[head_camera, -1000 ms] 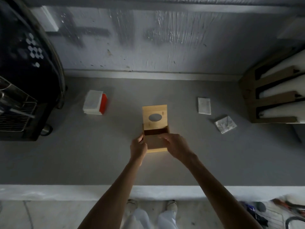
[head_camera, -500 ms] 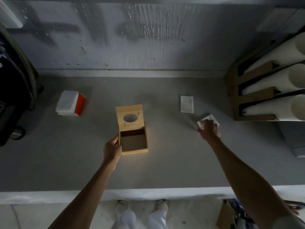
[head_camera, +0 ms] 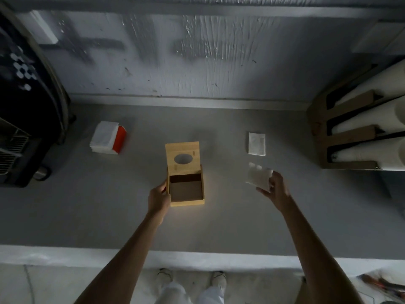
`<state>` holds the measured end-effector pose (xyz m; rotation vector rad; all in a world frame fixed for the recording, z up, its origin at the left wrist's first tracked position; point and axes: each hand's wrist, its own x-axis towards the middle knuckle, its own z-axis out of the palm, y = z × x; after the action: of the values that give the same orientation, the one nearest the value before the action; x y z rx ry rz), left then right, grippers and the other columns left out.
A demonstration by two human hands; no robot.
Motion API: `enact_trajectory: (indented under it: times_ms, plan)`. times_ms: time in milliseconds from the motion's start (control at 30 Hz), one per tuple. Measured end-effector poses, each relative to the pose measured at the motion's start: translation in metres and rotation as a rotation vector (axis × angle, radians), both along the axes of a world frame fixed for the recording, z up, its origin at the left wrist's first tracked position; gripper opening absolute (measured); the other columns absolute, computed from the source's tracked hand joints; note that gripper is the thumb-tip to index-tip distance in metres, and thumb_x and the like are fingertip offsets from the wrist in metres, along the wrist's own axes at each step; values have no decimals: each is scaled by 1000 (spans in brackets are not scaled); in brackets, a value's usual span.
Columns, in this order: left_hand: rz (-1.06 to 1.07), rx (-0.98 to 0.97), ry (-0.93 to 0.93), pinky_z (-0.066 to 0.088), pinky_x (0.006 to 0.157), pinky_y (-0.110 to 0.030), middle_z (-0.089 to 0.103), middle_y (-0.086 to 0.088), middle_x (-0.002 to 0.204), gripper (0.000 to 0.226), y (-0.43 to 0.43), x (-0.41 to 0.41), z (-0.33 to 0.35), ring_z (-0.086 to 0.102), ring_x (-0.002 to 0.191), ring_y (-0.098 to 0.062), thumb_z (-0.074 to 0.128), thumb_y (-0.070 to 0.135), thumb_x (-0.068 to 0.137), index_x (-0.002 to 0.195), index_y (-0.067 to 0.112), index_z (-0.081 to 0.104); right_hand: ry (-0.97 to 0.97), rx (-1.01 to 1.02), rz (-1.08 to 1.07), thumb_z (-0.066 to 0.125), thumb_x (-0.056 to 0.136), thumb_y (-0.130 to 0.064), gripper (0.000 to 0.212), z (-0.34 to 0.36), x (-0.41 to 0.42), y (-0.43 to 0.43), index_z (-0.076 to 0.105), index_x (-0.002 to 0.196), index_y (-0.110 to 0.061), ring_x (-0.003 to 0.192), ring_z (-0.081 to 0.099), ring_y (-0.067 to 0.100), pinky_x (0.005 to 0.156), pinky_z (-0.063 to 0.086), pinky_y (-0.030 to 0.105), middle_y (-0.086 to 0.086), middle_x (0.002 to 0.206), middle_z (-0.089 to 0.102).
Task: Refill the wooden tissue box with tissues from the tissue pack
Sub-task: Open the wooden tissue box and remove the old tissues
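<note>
On the grey counter [head_camera: 87, 216], centre, sits the wooden tissue box [head_camera: 186, 199], lid [head_camera: 183, 157] slid back toward the wall so the oval hole shows and the front half of the box lies open; inside looks dark and bare. Small marks on the lid near the hole, too small to read. The left hand [head_camera: 158, 199] grips the box's left wall, thumb over the rim, fingers curled against the outside. The right hand [head_camera: 275, 190] is raised to the right of the box, apart from it, pinching a white folded tissue wad [head_camera: 258, 178] between thumb and fingers; the wad is motion-blurred. Another flat white tissue piece [head_camera: 256, 143] lies on the counter beyond the right hand, near the wall side. The tissue pack [head_camera: 108, 137], white with an orange-red end, lies well apart to the left of the box; no print legible on it. Far left, a black machine [head_camera: 26, 106] with a white hexagon pattern and a metal grille. Far right, a cardboard holder [head_camera: 348, 137] with white rolls [head_camera: 368, 154] stacked in it. No readable brand or text anywhere. Below the counter edge, the person's shoes [head_camera: 190, 276] and pale trousers.
</note>
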<state>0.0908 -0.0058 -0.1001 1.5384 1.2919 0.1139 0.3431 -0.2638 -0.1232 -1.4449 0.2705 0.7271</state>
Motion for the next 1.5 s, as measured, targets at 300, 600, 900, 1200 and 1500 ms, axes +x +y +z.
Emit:
enact_trajectory:
  times_ms: [300,600,900,1200,1500]
  plan:
    - [-11,-12,-17,58,79,-33,64,-9,126,54,0,0,0,63,106,-24,45,-7,92,138,21,50,-308,-739,491,69,64,-72,61,-38,-2,8,65,94,-19,76,65,25,71,57,39,6,90,69]
    - [5,-41,-5,55,90,-44,65,-12,127,57,0,-1,-2,62,114,-33,43,-9,91,140,20,48,-539,-1062,1148,63,86,-16,14,28,-21,24,67,85,-30,86,66,18,83,55,32,0,101,72]
    - [-36,-8,-20,52,67,-29,72,-9,113,53,2,-3,1,68,98,-30,45,0,88,133,25,57,-776,-464,827,68,85,-17,6,117,-62,114,68,88,-21,84,66,13,77,49,28,-3,89,70]
    - [-34,10,-54,40,62,-24,75,-10,96,28,2,-7,5,69,90,-28,49,21,94,113,19,71,-791,-633,1064,56,92,-16,13,63,-115,188,65,102,-16,95,68,24,83,55,37,7,104,72]
    - [-24,-52,-34,54,75,-36,72,-8,114,61,2,-6,6,66,102,-33,39,-3,82,133,25,58,-936,-865,1179,50,98,-21,22,43,-131,191,59,117,-15,93,63,24,66,42,21,8,110,66]
